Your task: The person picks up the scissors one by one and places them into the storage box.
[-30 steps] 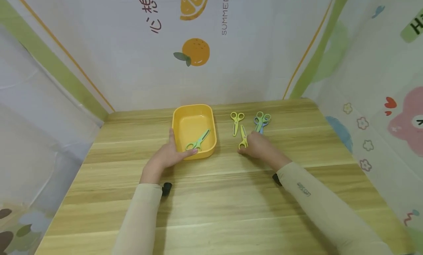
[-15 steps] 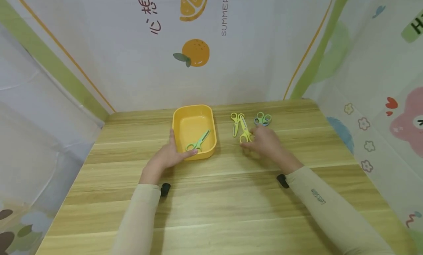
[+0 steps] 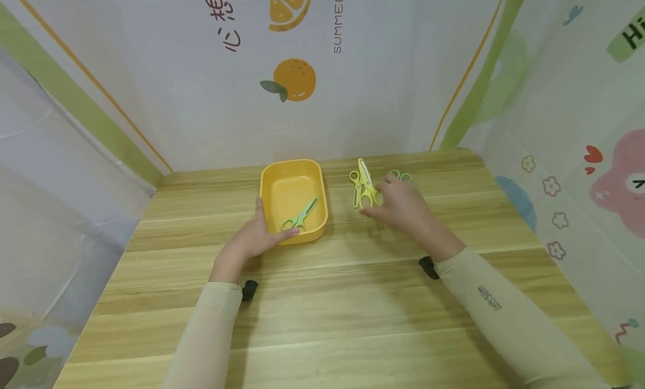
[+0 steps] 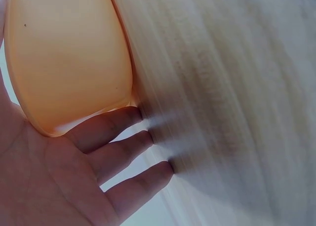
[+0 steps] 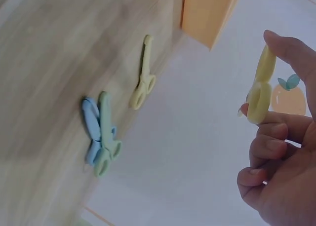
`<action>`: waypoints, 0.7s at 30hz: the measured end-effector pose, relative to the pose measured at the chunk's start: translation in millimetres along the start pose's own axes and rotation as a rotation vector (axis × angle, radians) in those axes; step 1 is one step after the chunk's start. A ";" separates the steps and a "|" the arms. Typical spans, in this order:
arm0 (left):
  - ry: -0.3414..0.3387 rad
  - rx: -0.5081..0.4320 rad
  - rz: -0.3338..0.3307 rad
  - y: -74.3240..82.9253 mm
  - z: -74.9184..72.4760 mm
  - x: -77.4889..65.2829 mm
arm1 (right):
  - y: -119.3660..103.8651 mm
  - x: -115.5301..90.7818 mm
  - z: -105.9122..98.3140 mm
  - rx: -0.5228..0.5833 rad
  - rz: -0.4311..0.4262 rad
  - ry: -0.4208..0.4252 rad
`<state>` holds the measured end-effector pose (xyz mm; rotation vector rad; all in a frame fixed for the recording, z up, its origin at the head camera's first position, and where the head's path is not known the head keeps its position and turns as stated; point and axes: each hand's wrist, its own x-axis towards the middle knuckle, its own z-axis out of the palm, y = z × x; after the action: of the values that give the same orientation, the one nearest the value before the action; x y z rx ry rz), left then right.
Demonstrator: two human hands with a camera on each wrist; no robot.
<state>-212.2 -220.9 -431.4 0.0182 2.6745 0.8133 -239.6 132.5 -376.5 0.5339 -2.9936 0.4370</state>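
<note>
Yellow scissors (image 3: 367, 185) are held above the wood-grain counter (image 3: 327, 299), blades pointing away from the person. On that surface stands a yellow bin (image 3: 291, 190), its near-left corner cupped by the left hand (image 3: 247, 239), fingers straight and spread, thumb over the near rim, probably to steady it. Reaching in, the right hand (image 3: 403, 204) pinches the scissors' handle between thumb and index finger, likely keeping the blades unobstructed; its other fingers bend loosely. Mint-green scissors (image 3: 305, 211) lie inside the bin; another yellow pair (image 5: 143, 77) and a green pair (image 5: 105, 122) overlapping a blue pair (image 5: 91, 118) lie outside.
</note>
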 end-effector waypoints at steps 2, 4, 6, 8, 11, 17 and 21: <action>0.000 -0.001 0.001 -0.2 0.1 0.3 | -2.2 1.7 -2.6 -0.027 -0.006 0.002; 0.000 0.000 0.001 -0.1 0.2 0.3 | -4.7 3.8 -4.7 -0.043 -0.014 0.008; 0.000 0.001 0.003 0.2 0.3 0.4 | -8.0 5.7 -7.1 -0.047 -0.015 0.011; -0.002 0.002 0.002 0.1 0.4 0.4 | -12.6 7.7 -9.3 -0.050 -0.021 0.014; -0.004 -0.002 -0.002 -0.2 0.6 0.7 | -21.2 11.5 -12.3 -0.053 -0.034 0.014; 0.007 0.006 0.014 -0.5 1.2 2.2 | -40.9 23.2 -11.8 -0.081 -0.098 -0.007; 0.014 0.004 0.013 -1.4 0.8 2.3 | -53.2 30.8 -8.0 -0.104 -0.125 -0.024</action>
<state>-214.0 -221.3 -433.5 0.0307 2.6920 0.8145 -249.8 76.9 -351.1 0.7161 -2.9634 0.2657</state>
